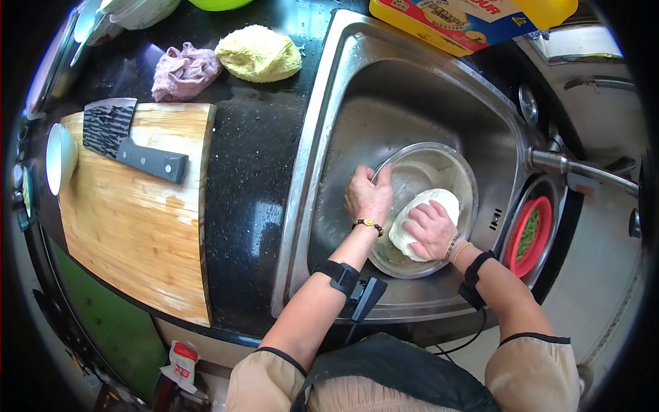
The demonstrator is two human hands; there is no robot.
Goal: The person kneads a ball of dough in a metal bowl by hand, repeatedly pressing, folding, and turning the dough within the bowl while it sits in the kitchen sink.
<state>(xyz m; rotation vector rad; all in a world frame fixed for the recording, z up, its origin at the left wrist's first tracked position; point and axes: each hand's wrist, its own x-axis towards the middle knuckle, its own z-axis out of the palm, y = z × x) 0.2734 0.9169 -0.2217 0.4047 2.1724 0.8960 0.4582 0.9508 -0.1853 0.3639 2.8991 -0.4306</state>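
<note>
The left hand has its grip on the rim of a bowl in the sink. Inside lies white dough, the right hand pressing on top, grip wide.

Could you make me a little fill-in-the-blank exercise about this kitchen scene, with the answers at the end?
1. The left hand holds the rim of a round bowl that stands inside the metal ____.
2. The dough under the right hand is ____ in colour.
3. The cleaver lies on the wooden ____.
4. The basket holding green pieces is ____ in colour.

Missing words: sink; white; cutting board; red.
</note>
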